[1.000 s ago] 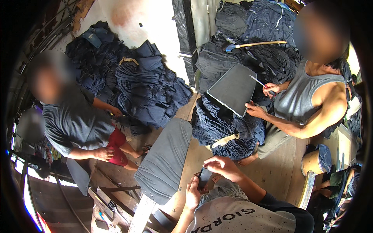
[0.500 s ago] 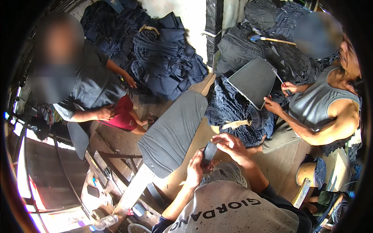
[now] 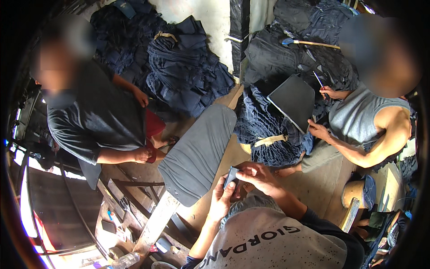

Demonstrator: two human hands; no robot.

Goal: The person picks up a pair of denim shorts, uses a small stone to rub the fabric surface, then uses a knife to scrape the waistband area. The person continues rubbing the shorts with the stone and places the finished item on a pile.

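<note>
Above my lap, my left hand [image 3: 219,197] is closed around a small dark rectangular slab [image 3: 231,176], its thumb along the near edge. The slab is flat and phone-like, tilted up; its exact kind I cannot make out. My right hand [image 3: 256,177] has its fingers curled, with thumb and fingertips against the slab's right edge. Just beyond my left hand lies a long dark grey, rounded board [image 3: 199,150] with a wrinkled covering, resting at its near end on a pale wooden beam [image 3: 156,219].
A person at left [image 3: 89,112] stands beside the board. At right, a seated person [image 3: 371,119] holds a flat dark panel [image 3: 293,101] and a screwdriver-like tool [image 3: 319,80]. Bundled dark cloth [image 3: 268,130] and a large cloth heap [image 3: 183,67] lie beyond. Scissors [image 3: 124,204] rest at lower left.
The slab has tilted and moved slightly up and left, with my right fingers now against its edge. The left person leans nearer the board; the right person's tool has come away from the panel.
</note>
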